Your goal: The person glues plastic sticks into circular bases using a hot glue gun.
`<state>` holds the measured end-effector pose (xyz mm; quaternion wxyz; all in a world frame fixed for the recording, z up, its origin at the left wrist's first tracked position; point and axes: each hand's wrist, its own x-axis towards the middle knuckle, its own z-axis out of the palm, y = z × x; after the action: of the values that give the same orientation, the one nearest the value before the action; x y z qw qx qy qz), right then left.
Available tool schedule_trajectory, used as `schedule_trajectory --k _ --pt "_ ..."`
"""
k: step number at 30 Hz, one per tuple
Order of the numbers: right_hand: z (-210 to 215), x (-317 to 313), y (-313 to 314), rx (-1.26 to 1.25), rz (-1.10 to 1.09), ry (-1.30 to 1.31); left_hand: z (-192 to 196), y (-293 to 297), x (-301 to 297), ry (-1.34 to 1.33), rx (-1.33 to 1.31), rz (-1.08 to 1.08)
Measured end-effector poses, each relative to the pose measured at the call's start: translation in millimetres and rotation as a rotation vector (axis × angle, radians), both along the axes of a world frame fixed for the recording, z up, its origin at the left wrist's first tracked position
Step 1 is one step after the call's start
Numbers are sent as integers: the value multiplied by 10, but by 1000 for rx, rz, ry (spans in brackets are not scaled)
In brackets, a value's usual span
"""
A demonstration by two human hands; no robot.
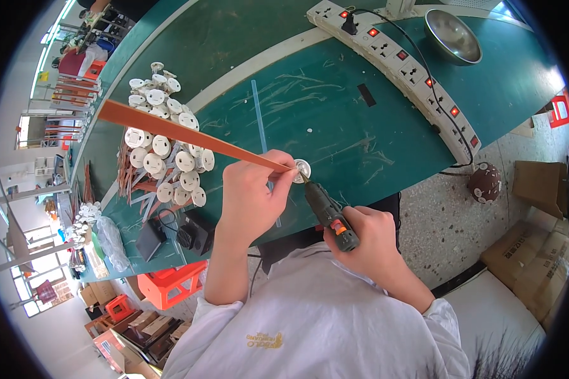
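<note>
My left hand (254,192) grips one end of a long thin orange-brown strip (171,129) that runs up and to the left over the green table (335,120). At the strip's near end sits a small white round disc (302,170), pressed against my fingers. My right hand (368,240) holds a dark pen-shaped power tool (329,211) with an orange button. Its tip touches the disc where it meets the strip.
A heap of strips with white discs (164,151) lies left of my hands. A clear thin rod (259,117) lies across the table. A long white power strip (404,63) and a metal bowl (452,35) are at the back right. Cardboard boxes (537,246) stand on the floor.
</note>
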<state>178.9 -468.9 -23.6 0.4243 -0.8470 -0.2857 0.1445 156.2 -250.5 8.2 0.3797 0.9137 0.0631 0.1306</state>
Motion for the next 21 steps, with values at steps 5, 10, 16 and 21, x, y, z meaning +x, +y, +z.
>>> schedule_trajectory --k 5,10,16,21 --pt "81 0 -20 -56 25 16 52 -13 -8 54 15 4" --pt "139 -20 -34 -103 52 28 53 -19 -18 49 25 0" --pt "117 -42 -103 -17 41 75 56 -3 -10 34 -40 13" --pt "70 13 -150 -8 57 -16 75 103 38 118 -189 48"
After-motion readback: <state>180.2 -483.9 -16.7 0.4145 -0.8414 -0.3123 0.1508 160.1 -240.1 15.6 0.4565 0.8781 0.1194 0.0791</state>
